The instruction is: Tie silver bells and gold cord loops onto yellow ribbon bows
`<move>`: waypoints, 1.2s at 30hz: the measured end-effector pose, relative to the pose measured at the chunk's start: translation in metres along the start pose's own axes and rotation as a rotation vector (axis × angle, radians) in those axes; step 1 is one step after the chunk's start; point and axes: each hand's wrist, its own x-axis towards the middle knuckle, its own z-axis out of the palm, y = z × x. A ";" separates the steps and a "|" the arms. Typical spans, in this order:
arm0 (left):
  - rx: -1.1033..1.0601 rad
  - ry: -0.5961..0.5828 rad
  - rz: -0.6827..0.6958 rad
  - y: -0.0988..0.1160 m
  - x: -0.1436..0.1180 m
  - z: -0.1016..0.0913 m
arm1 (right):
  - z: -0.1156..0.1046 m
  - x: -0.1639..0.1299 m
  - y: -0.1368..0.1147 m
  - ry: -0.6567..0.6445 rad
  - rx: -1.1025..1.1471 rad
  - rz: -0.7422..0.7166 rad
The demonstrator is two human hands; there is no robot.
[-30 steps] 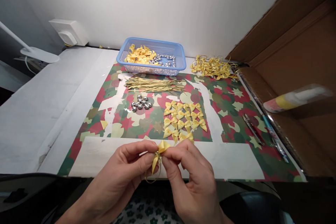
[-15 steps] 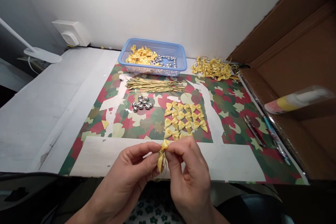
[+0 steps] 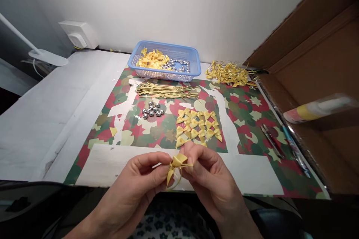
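Note:
Both hands meet at the near table edge around one small yellow ribbon bow. My left hand pinches it from the left. My right hand pinches a thin gold wire tie wrapped around the bow's middle, and a loop of that wire hangs below. Just beyond my fingers, several loose yellow bows lie in rows on the patterned mat. A small cluster of silver bells and a bundle of gold wire ties lie further back.
A blue basket with bows and bells stands at the back. A heap of finished bows with wire lies right of it. A cardboard box holding a plastic roll fills the right side. Pens lie beside it. A lamp base sits far left.
The right fingers have shifted right and turned, drawing the wire out sideways from the bow's middle. Bow and hands have stayed at the near edge, and the view drifted slightly.

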 end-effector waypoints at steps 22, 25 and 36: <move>0.656 -0.087 0.408 0.004 0.000 -0.013 | -0.010 0.014 -0.020 0.060 -0.580 -0.081; 0.662 -0.088 0.389 0.001 0.002 -0.014 | -0.004 0.012 -0.021 0.064 -0.709 -0.158; 0.490 0.124 0.557 -0.003 0.003 -0.009 | 0.014 -0.020 -0.018 -0.031 -1.359 -0.556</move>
